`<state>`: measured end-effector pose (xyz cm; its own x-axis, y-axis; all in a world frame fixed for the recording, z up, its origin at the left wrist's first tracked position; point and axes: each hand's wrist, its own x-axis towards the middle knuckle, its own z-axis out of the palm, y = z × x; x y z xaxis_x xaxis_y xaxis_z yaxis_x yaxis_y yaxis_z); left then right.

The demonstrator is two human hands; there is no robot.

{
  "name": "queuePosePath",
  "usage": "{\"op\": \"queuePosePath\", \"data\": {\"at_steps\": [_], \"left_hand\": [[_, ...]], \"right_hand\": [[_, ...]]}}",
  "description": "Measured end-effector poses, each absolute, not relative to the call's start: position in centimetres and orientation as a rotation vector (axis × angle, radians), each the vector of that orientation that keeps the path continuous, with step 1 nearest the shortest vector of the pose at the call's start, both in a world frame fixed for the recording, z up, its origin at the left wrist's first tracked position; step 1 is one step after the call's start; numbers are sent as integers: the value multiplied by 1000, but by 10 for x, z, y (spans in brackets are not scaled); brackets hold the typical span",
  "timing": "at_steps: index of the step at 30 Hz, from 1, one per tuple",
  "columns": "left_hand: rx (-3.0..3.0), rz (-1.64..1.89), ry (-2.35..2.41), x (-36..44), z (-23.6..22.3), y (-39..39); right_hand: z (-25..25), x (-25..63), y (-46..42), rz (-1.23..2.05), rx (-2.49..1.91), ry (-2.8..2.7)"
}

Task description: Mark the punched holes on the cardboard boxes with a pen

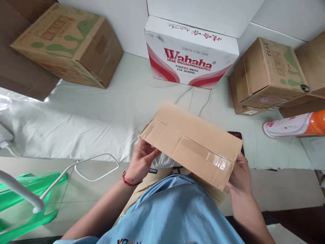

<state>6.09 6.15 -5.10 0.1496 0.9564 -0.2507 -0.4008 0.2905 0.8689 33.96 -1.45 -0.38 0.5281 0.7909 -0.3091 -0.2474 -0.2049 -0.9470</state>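
Between my two hands I hold a plain brown cardboard box [193, 142], tilted and raised at the near edge of the covered table. A strip of clear tape shines near its right end. My left hand [143, 157], with a red string bracelet at the wrist, grips the box's left end, fingers curled beneath it. At the right end, my right hand [240, 174] is closed on the box's edge, its fingertips partly hidden behind the cardboard. A dark flat object [236, 135] peeks out behind the box's right corner; its kind is unclear.
A white and red Wahaha water carton [191, 56] stands at the back. Brown cartons with green print sit at the left [73, 47] and right [274, 73]. An orange and white bottle [291, 125] lies at right. A green plastic stool [48, 193] and a white cable [99, 155] are at lower left.
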Motion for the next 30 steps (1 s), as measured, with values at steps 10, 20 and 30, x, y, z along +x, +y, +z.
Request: {"op": "queuePosePath", "data": {"at_steps": [10,20,30], "left_hand": [[696,1064,878,62,-49,60],[479,967,938,41,-51,65],[428,1088,848,26,-53,70]], "right_hand": [[-8,353,-11,1209,-1422,-217],[4,337,-22,1088,-1457,-520],[5,331,-23,1166,-1406,-567]]}}
